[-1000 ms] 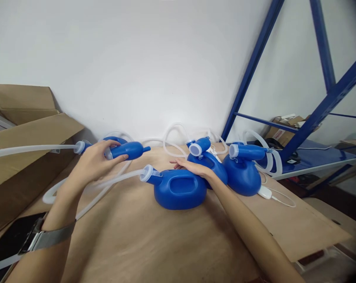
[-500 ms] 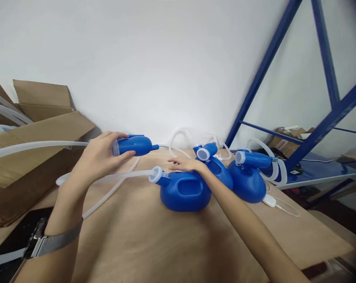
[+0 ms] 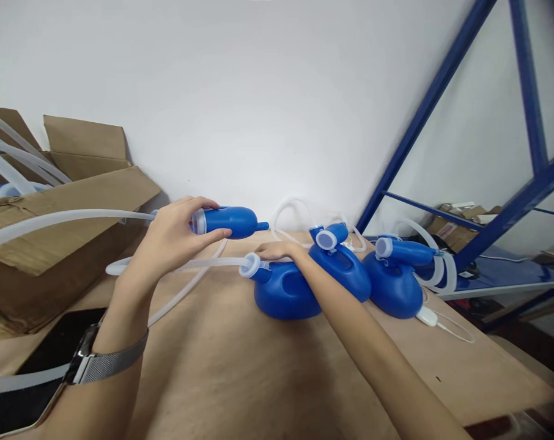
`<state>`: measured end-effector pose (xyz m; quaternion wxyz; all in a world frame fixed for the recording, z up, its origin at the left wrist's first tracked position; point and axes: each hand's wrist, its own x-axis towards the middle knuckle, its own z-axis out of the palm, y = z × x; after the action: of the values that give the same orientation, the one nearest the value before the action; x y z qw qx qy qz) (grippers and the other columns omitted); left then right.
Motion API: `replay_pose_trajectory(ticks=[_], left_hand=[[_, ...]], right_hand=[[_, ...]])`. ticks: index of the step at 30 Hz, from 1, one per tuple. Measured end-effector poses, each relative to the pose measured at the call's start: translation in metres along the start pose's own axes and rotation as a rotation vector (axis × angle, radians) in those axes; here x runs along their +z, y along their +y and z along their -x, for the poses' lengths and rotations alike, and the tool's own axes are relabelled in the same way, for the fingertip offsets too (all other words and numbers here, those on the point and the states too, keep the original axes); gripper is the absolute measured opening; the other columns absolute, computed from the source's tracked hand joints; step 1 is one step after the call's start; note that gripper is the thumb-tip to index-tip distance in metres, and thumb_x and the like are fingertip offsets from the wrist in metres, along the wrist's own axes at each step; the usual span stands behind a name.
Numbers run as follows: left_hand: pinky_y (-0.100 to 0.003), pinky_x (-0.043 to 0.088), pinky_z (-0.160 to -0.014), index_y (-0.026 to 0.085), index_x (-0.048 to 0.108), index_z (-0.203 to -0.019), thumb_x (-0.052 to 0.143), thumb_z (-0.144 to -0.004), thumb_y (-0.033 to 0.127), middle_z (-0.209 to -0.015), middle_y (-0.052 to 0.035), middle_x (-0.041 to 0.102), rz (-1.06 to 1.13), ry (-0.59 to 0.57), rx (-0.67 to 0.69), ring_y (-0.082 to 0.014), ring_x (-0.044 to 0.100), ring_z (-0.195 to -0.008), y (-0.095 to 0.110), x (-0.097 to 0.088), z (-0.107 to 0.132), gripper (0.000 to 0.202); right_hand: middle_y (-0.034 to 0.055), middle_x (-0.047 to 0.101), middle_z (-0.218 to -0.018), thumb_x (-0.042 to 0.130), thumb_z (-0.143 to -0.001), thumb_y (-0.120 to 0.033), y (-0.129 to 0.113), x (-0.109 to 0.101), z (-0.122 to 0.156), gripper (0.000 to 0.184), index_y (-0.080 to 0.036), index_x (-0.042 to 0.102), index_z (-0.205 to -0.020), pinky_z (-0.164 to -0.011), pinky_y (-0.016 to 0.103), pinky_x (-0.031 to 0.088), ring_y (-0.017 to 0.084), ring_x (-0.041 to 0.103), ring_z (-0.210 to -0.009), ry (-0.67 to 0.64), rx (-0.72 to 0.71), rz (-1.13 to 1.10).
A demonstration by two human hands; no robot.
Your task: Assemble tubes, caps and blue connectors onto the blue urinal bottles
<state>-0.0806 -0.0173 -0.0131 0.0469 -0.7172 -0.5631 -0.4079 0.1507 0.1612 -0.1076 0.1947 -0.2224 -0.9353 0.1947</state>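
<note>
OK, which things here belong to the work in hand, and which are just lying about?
Seemingly in use:
blue nozzled piece, in the left hand
front blue bottle, beside the right hand
translucent hose at its cap

Probably just lying about:
black-screened device
white corded device

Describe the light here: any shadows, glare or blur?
Head view: soft shadows fall on the table below the front blue container; head view: the top right corner darkens; head view: the left hand looks fairly clear, while the space under the blue rack is dim.
</note>
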Motion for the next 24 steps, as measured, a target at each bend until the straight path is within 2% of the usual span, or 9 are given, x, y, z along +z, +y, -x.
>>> replay_pose_trajectory(ticks=[2,5,7,10,12,15,17,21,24], left_hand=[[-0.039,0.053,-0.082,0.024,0.071,-0.117,0.073,-0.082,0.063,-0.115,-0.0059,0.075,0.003,0.029,0.023,-0.0295,0.069,-0.102,0.001,-0.001,0.001,0.052],[-0.039,0.054,-0.088,0.024,0.070,-0.120,0.073,-0.084,0.056,-0.119,-0.0068,0.072,0.014,0.074,0.044,-0.0289,0.068,-0.107,0.003,-0.003,0.001,0.049],[-0.040,0.055,-0.090,0.024,0.070,-0.121,0.071,-0.085,0.053,-0.121,-0.0072,0.070,0.039,0.110,0.020,-0.0284,0.067,-0.110,0.005,-0.004,0.001,0.047],[-0.037,0.057,-0.083,0.026,0.070,-0.120,0.072,-0.083,0.054,-0.122,-0.0054,0.070,0.115,0.150,-0.055,-0.0278,0.067,-0.107,0.010,-0.003,0.001,0.046],[-0.035,0.057,-0.076,0.028,0.071,-0.116,0.076,-0.079,0.056,-0.117,-0.0030,0.072,0.206,0.164,-0.091,-0.0265,0.069,-0.100,0.017,0.000,0.002,0.047],[-0.032,0.056,-0.069,0.030,0.071,-0.113,0.080,-0.076,0.055,-0.108,0.0002,0.073,0.327,0.204,-0.070,-0.0230,0.069,-0.090,0.030,0.007,0.005,0.045],[-0.031,0.055,-0.069,0.030,0.071,-0.112,0.083,-0.077,0.050,-0.106,0.0011,0.072,0.344,0.255,-0.007,-0.0210,0.067,-0.088,0.038,0.013,0.007,0.043],[-0.032,0.055,-0.074,0.028,0.071,-0.112,0.086,-0.075,0.039,-0.106,0.0009,0.073,0.341,0.313,0.101,-0.0205,0.067,-0.092,0.045,0.021,0.009,0.042],[-0.039,0.056,-0.090,0.028,0.071,-0.110,0.085,-0.073,0.030,-0.111,0.0000,0.073,0.387,0.299,0.162,-0.0238,0.068,-0.106,0.047,0.022,0.009,0.039]], right_hand=[[-0.0005,0.061,-0.068,0.045,-0.106,-0.052,-0.003,-0.013,0.010,0.048,-0.015,0.067,-0.084,-0.061,0.026,0.051,0.013,0.058,-0.061,0.039,0.060,-0.068],[-0.0018,0.051,-0.068,0.020,-0.109,-0.057,-0.011,-0.037,0.032,0.059,-0.015,0.061,-0.098,-0.055,0.026,0.047,0.012,0.048,-0.055,0.144,0.126,-0.177],[-0.0052,0.044,-0.066,0.030,-0.107,-0.062,-0.022,-0.053,0.051,0.053,-0.017,0.058,-0.111,-0.049,0.024,0.039,0.012,0.042,-0.052,0.174,0.134,-0.240],[-0.0047,0.048,-0.070,0.046,-0.105,-0.060,-0.043,-0.072,0.083,0.049,-0.019,0.058,-0.127,-0.056,0.024,0.042,0.012,0.044,-0.057,0.198,0.130,-0.405],[-0.0040,0.047,-0.071,0.047,-0.105,-0.059,-0.056,-0.080,0.100,0.051,-0.018,0.059,-0.133,-0.056,0.025,0.040,0.012,0.043,-0.059,0.225,0.150,-0.409],[-0.0058,0.042,-0.068,0.047,-0.107,-0.054,-0.070,-0.084,0.116,0.053,-0.022,0.051,-0.149,-0.056,0.026,0.036,0.013,0.039,-0.059,0.200,0.172,-0.363],[-0.0038,0.048,-0.071,0.049,-0.107,-0.050,-0.074,-0.086,0.119,0.047,-0.024,0.056,-0.145,-0.059,0.026,0.037,0.013,0.042,-0.062,0.165,0.157,-0.303],[0.0014,0.063,-0.085,0.050,-0.106,-0.048,-0.077,-0.092,0.120,0.035,-0.020,0.070,-0.113,-0.068,0.028,0.041,0.015,0.053,-0.073,0.155,0.077,-0.218],[0.0012,0.066,-0.089,0.049,-0.107,-0.047,-0.079,-0.096,0.121,0.035,-0.018,0.068,-0.101,-0.073,0.028,0.041,0.015,0.057,-0.078,0.208,0.063,-0.167]])
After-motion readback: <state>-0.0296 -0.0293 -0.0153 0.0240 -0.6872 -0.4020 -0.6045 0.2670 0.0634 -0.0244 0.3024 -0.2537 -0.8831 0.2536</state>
